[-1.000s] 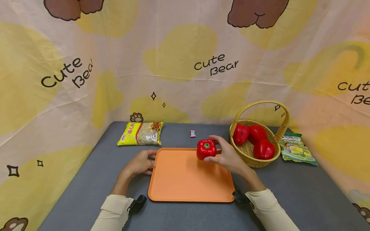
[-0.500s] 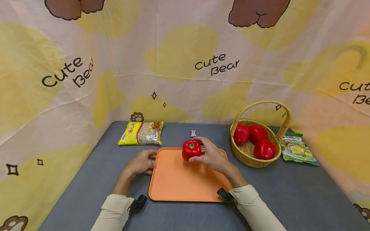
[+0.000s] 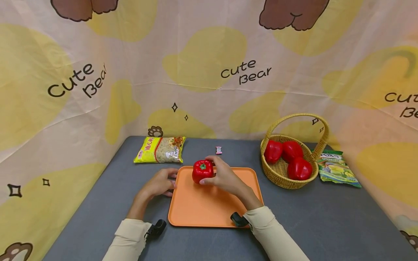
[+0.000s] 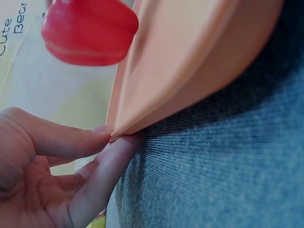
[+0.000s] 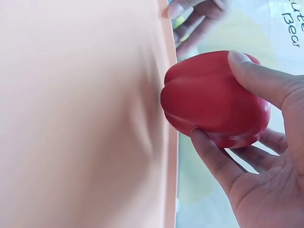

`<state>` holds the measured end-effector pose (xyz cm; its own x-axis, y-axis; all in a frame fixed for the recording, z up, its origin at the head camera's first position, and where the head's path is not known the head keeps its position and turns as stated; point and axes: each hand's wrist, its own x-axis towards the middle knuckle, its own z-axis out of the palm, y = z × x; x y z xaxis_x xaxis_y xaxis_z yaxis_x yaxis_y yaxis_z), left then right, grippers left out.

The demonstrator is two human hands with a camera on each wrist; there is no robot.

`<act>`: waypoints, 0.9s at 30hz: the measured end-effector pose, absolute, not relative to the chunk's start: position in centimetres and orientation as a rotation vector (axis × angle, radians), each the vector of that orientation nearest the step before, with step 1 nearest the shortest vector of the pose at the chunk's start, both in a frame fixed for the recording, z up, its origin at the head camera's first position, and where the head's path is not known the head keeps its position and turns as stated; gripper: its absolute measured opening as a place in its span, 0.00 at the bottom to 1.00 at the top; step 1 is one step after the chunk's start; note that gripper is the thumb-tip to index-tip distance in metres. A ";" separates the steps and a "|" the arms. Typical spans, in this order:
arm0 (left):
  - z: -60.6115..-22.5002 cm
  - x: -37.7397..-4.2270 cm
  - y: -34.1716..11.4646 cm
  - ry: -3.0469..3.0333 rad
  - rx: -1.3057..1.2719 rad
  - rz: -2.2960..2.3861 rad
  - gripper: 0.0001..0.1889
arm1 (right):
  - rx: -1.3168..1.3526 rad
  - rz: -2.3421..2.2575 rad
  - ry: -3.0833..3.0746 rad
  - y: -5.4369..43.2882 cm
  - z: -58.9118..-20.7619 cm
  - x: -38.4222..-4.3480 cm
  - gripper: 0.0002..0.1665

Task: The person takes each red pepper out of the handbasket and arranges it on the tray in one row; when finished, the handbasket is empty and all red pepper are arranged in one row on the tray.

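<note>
Head view: over the last second the right hand (image 3: 225,178) has carried one pepper (image 3: 202,172) leftward across the far side of the tray (image 3: 209,208). It is now nearer the left hand (image 3: 160,183) and farther from the basket (image 3: 284,183) (three other peppers (image 3: 299,169) lie in there). The left hand stays at the tray's left edge.

Left wrist view: fingertips (image 4: 124,146) pinch the tray's rim near a corner, with the carried pepper above it.

Right wrist view: thumb (image 5: 261,78) and fingers (image 5: 216,154) hold the pepper between them, its lobed base toward the tray. It seems clear of the surface, so, I judge, the move has changed its place but not its support.
</note>
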<state>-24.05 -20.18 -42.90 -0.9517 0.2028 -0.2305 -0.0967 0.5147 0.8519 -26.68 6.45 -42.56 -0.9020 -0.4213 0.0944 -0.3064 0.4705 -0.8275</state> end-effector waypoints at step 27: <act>-43.0 -24.0 -20.1 2.478 0.099 1.395 0.30 | -0.735 -1.347 2.575 2.9 -42.9 -26.8 0.51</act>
<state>-24.02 -20.15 -42.99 -0.9542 0.2024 -0.2203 -0.0834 0.5272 0.8456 -26.76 2.88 -42.88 -0.8700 -0.4836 0.0962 -0.3549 0.4787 -0.8030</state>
